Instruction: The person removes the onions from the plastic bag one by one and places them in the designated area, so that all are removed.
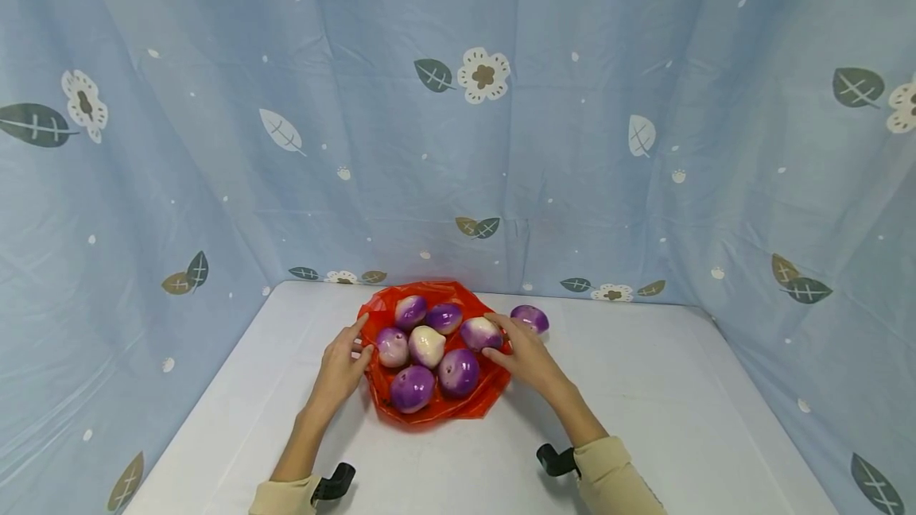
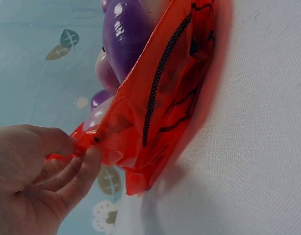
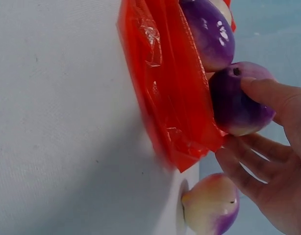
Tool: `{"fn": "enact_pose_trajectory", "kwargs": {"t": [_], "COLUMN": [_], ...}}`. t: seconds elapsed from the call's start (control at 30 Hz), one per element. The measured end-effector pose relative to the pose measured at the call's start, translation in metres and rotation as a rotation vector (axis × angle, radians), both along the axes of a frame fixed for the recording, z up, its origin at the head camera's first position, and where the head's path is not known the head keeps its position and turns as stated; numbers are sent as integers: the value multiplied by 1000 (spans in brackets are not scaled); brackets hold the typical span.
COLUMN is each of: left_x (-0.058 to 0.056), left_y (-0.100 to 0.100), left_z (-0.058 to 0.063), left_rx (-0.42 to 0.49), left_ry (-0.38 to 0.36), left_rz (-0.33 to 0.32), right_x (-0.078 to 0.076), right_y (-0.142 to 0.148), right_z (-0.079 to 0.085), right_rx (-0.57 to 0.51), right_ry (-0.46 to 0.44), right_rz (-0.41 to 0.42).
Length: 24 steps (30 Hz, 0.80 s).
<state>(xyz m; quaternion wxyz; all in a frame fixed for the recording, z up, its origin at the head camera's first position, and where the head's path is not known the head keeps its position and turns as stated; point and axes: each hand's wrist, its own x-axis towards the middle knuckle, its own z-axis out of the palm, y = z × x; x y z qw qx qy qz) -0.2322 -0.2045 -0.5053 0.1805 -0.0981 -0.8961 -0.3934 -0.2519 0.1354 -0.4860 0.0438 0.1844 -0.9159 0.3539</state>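
A red plastic bag lies on the white table with its mouth opened wide. Several glossy purple-and-white turnip-like pieces sit in it. At the bag's left side, my left hand pinches the rim between thumb and fingers, as the left wrist view shows. My right hand holds one turnip-like piece at the bag's right rim, thumb on top and fingers underneath. Outside the bag, another such piece rests on the table beyond the right hand.
The white table is bounded at the back and sides by a blue patterned curtain. A black wrist mount sticks out near the left sleeve, and another black mount near the right sleeve.
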Motion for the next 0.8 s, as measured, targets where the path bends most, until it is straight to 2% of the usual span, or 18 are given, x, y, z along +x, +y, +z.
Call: {"fn": "enact_pose_trajectory", "kwargs": {"t": [0.3, 0.8], "left_x": [0, -1], "left_y": [-1, -1], "left_z": [0, 0], "left_rx": [8, 3], "left_ry": [-30, -21], "left_rz": [2, 0], "right_x": [1, 6], "right_y": [4, 17], "right_z": [3, 5], "right_rx": [-18, -42], "right_ry": [28, 26], "right_rz": [22, 2]}}
